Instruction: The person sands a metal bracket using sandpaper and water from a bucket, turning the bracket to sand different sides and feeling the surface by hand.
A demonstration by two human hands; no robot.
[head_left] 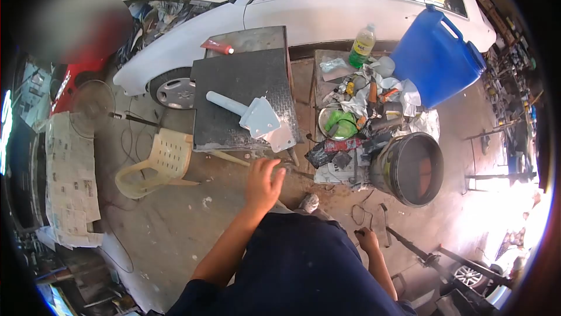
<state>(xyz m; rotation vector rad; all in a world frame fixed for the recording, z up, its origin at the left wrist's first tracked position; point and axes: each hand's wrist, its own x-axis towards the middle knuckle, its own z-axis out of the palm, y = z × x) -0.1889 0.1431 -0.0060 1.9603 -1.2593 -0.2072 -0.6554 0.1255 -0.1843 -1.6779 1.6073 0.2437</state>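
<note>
My left hand is held out in front of the dark bench, its fingers apart and slightly curled, with nothing in it. On the black bench top lies a pale board with a round handle. A second whitish plate sticks out from under it at the bench's near corner. Behind, a red tube with a white cap rests on the bench. My right hand hangs low at my side with its fingers closed. Something small and dark shows at its fingertips, too small to name.
A second table right of the bench carries a green bottle, a blue jerrycan, rags and tools. A dark bucket stands at its near end. Left is a cream plastic chair. A white car stands behind.
</note>
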